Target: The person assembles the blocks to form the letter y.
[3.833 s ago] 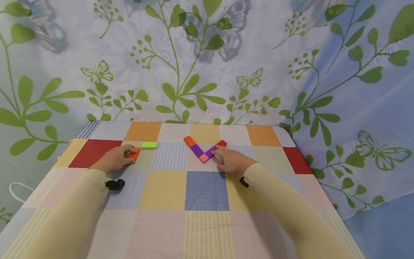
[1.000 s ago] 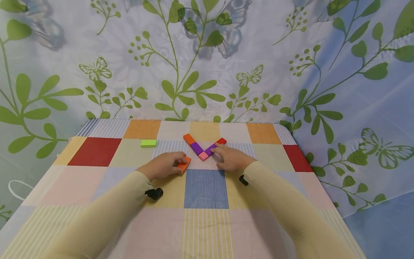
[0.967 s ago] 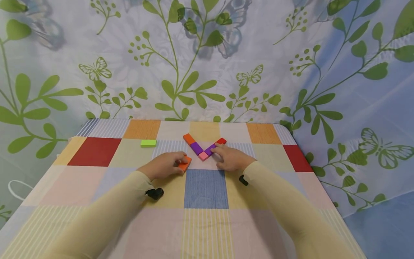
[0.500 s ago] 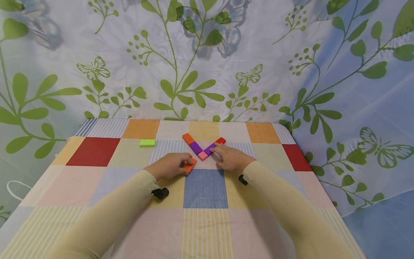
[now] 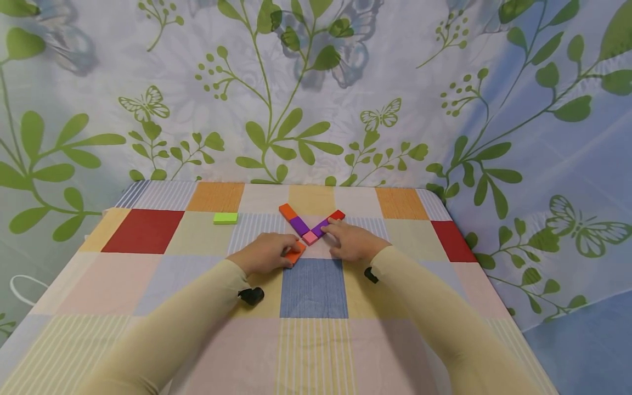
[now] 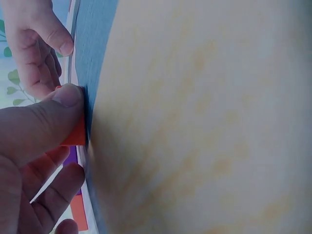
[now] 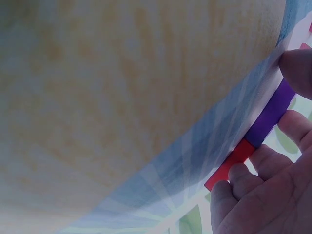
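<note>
My left hand (image 5: 264, 252) pinches an orange block (image 5: 296, 254) between thumb and fingers, low over the cloth, its far end right by the pink block (image 5: 309, 237). From that pink block, two arms of blocks spread in a V. The left arm has a purple block (image 5: 298, 225) and a second orange block (image 5: 286, 210); the right arm has another purple block (image 5: 320, 228) and a red block (image 5: 338, 214). Relaxed fingers of my right hand (image 5: 356, 242) rest along the right arm. In the right wrist view, they lie beside the purple block (image 7: 270, 114), thumb apart.
A lime-green block (image 5: 225, 218) lies alone to the left of the V. Patchwork cloth (image 5: 314, 288) covers the table, and a leaf-print curtain (image 5: 316, 93) hangs behind its far edge. A white cord loop (image 5: 22, 291) shows at the left.
My left hand has carried the orange block rightward from beside the lime-green block, lately in small shifts toward the pink block. The right hand has stayed at the V's right arm.
</note>
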Demonstrator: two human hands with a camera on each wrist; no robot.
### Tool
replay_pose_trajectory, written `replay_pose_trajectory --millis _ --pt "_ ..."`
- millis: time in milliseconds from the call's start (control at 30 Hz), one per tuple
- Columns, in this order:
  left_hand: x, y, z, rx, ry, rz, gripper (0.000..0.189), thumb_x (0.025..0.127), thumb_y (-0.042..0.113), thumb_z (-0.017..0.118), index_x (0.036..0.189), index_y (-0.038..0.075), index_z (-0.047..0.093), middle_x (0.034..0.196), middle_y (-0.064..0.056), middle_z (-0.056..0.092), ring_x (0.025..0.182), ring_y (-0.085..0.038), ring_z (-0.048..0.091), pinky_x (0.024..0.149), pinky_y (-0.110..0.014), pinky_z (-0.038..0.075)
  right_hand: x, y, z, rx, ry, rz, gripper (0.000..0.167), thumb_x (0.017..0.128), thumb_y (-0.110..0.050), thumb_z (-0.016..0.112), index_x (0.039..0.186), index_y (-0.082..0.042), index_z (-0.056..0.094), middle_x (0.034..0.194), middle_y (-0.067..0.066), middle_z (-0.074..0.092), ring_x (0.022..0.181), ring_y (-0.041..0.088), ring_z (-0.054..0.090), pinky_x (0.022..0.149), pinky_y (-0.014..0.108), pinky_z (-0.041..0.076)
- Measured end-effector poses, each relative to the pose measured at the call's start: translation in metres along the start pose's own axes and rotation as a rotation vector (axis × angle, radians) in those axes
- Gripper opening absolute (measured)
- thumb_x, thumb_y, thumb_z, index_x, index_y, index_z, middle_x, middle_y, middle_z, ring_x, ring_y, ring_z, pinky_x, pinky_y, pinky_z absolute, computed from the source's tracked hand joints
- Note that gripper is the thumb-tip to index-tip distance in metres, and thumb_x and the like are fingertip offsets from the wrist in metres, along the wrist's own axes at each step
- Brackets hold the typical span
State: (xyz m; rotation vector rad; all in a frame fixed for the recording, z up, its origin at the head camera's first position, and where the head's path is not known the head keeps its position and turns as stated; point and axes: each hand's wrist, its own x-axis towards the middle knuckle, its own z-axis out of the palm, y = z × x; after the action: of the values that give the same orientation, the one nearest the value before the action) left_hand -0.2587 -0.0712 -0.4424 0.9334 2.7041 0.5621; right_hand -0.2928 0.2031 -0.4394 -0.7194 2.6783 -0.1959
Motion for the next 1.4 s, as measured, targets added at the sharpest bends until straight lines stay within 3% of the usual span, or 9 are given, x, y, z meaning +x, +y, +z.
replay_pose_trajectory --millis 200,533,733,933,1200,1400 --pt "0.0018 0.0011 0.0014 0.007 0.005 -0.005 0.030 0.092 0.026 0.083 0.119 0.022 0.072 0.096 0.008 0.067 0.093 -0.017 0.063 0.094 -0.044 0.048 -0.0005 0.0009 0.0001 -0.005 0.010 -0.005 0.068 0.102 -0.032 0.062 0.163 -0.018 0.039 0.177 0.010 0.020 0.164 0.032 0.019 0.131 0.050 0.026" --pt "0.0001 0.0031 -0.0003 0.037 0.016 -0.017 0.035 0.095 0.027 0.079 0.129 0.021 0.073 0.129 0.003 0.072 0.119 -0.024 0.067 0.104 -0.053 0.047 -0.0003 0.0010 -0.0014 0.012 0.001 0.002 0.069 0.102 -0.032 0.064 0.164 -0.019 0.038 0.177 0.009 0.019 0.164 0.033 0.018 0.131 0.051 0.024" --pt "0.0017 0.0041 0.0003 0.049 0.010 -0.032 0.039 0.096 0.027 0.078 0.134 0.020 0.071 0.137 0.000 0.070 0.133 -0.028 0.063 0.112 -0.057 0.045 -0.0008 0.0004 -0.0007 0.012 -0.002 -0.003 0.068 0.102 -0.032 0.063 0.164 -0.019 0.038 0.177 0.009 0.019 0.164 0.033 0.018 0.131 0.051 0.025" --pt "0.0024 0.0026 0.0006 0.045 0.014 -0.044 0.039 0.096 0.028 0.078 0.134 0.019 0.071 0.130 0.002 0.071 0.130 -0.026 0.064 0.110 -0.057 0.045 0.0012 0.0002 0.0002 0.009 0.011 -0.018 0.068 0.102 -0.032 0.063 0.163 -0.017 0.039 0.177 0.011 0.021 0.164 0.033 0.020 0.131 0.051 0.026" --pt "0.0032 0.0018 0.0015 0.057 0.040 -0.008 0.037 0.095 0.026 0.080 0.130 0.019 0.071 0.093 0.005 0.064 0.105 -0.020 0.064 0.097 -0.049 0.048 0.0018 0.0002 -0.0003 0.000 0.005 -0.018 0.066 0.102 -0.030 0.062 0.163 -0.017 0.039 0.177 0.011 0.020 0.164 0.032 0.019 0.131 0.050 0.025" --pt "0.0065 0.0026 0.0026 0.021 0.034 -0.035 0.038 0.095 0.026 0.080 0.131 0.019 0.071 0.106 0.006 0.070 0.120 -0.024 0.067 0.104 -0.052 0.047 0.0000 -0.0001 -0.0014 0.002 0.003 -0.003 0.066 0.102 -0.031 0.061 0.163 -0.018 0.039 0.177 0.011 0.019 0.164 0.031 0.018 0.131 0.049 0.025"
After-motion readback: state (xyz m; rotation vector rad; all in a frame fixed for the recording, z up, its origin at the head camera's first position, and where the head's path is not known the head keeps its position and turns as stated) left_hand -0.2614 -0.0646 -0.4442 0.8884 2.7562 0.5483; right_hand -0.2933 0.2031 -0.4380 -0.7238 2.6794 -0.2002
